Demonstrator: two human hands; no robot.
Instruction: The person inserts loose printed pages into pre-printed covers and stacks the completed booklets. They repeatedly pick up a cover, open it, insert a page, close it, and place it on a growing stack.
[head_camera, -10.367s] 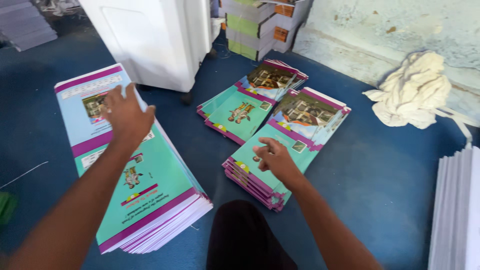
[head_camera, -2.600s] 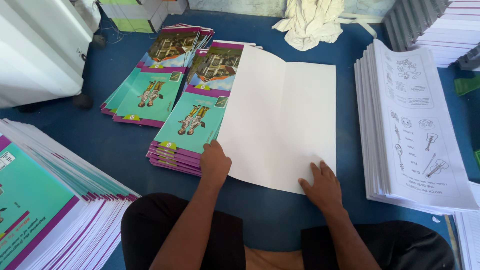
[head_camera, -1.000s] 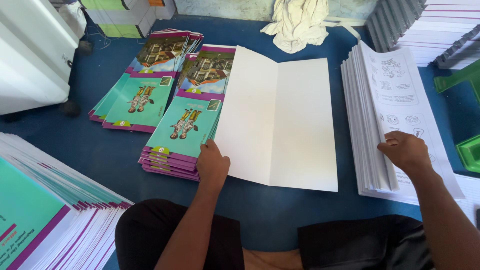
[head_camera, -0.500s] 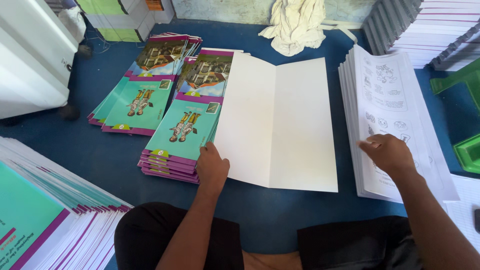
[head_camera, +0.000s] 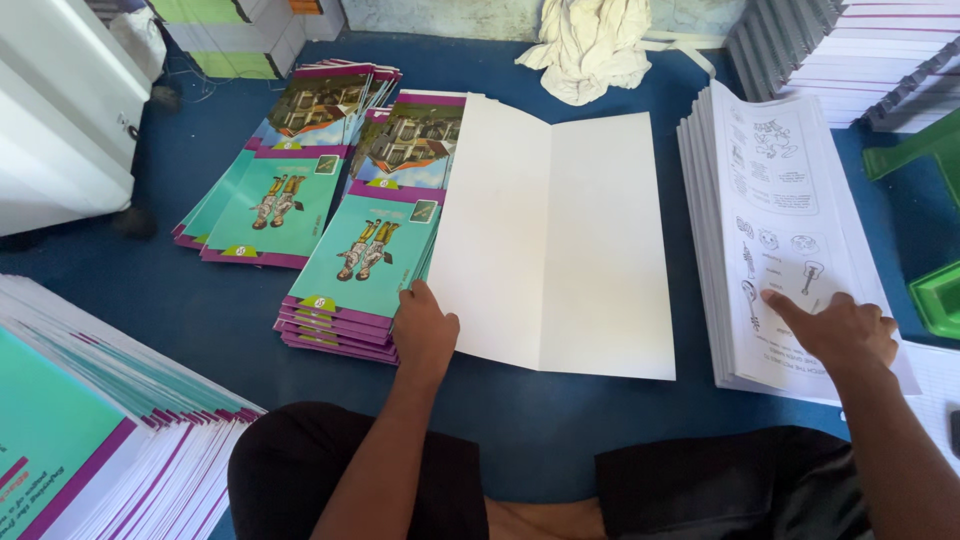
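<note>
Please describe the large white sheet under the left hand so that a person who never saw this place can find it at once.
On the blue floor, look between the piles of teal and purple covers and the stack of printed pages. There lies the white sheet, with the left hand on its near left corner. It alone is blank, with one fold down the middle.

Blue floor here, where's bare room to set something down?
Bare blue floor lies between the fanned cover pile and the stacked booklets, and by the knees below the open white cover. It is crowded between the cover and the printed pages.
</note>
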